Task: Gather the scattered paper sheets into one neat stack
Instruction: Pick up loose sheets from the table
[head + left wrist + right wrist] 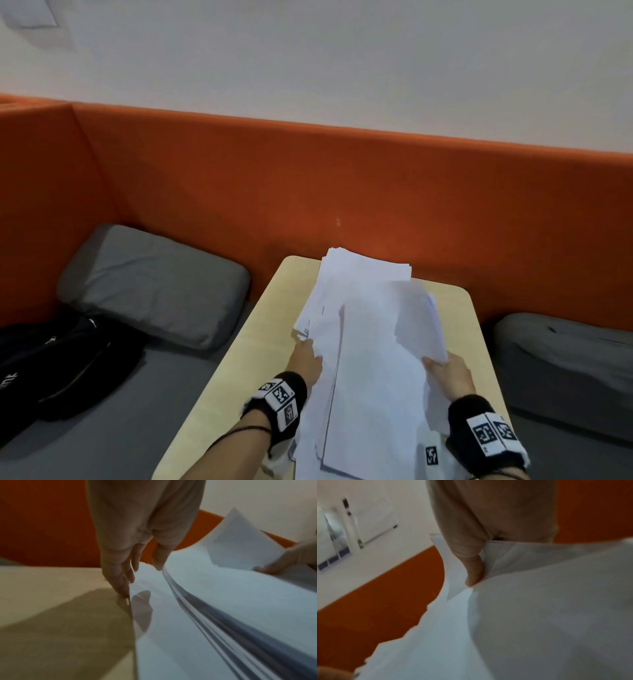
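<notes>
A loose pile of white paper sheets (370, 342) lies along the middle of the pale wooden table (239, 359), its edges uneven. My left hand (308, 359) is at the pile's left edge. In the left wrist view its fingers (130, 574) reach into the sheets (223, 601), and the thumb shows through one sheet, pinching it. My right hand (445, 370) grips a bundle at the right edge, lifted and curled off the table. The right wrist view shows its thumb (474, 568) pressed on the sheets (539, 615).
An orange padded backrest (308, 188) runs behind the table. One grey cushion (154, 284) lies to the left and another (565, 359) to the right. A black bag (61, 363) sits on the grey seat at far left. A small printed tag (432, 455) lies by my right wrist.
</notes>
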### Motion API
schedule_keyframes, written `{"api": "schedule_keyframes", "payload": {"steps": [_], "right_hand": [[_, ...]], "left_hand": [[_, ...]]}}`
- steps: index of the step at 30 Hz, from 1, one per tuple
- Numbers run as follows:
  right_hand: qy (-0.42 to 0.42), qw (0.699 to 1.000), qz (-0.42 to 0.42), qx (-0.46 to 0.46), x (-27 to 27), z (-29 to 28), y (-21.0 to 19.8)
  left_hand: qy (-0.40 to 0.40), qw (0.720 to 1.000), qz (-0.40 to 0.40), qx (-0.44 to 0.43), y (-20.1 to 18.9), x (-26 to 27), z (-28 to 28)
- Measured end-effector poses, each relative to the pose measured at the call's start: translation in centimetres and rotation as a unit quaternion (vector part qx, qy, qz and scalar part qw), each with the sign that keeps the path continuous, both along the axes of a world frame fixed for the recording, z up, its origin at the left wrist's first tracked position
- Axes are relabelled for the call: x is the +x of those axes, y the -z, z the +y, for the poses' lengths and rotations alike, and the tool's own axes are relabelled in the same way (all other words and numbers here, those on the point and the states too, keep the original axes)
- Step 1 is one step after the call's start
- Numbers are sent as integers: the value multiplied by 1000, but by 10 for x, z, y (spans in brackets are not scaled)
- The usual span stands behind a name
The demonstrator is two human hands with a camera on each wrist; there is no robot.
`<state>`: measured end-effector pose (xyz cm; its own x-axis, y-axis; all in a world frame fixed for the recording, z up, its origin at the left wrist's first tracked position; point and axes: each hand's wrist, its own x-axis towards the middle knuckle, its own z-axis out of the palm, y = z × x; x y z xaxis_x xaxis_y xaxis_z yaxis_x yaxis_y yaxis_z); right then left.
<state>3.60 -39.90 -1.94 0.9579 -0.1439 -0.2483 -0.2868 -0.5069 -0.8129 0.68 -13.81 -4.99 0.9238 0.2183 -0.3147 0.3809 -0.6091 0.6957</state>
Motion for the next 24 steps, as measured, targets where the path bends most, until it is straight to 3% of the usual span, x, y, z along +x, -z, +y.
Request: {"api": "schedule_keyframes", "payload": {"steps": [3, 7, 13, 18, 24], "right_hand": [[5, 998, 52, -30, -12, 2, 24], [14, 997, 72, -39, -16, 3, 37], [-1, 997, 78, -10, -15, 2, 39], [2, 996, 81, 28, -16, 4, 40], [65, 991, 89, 71, -14, -4, 54]], "left_hand": [[-34, 999, 15, 13, 16, -4, 1], [-97, 990, -35, -93, 23, -1, 6], [-112, 981, -19, -156, 25, -4, 0], [-81, 960, -20, -267, 34, -14, -9], [49, 993, -27, -109, -10, -34, -41]]}}
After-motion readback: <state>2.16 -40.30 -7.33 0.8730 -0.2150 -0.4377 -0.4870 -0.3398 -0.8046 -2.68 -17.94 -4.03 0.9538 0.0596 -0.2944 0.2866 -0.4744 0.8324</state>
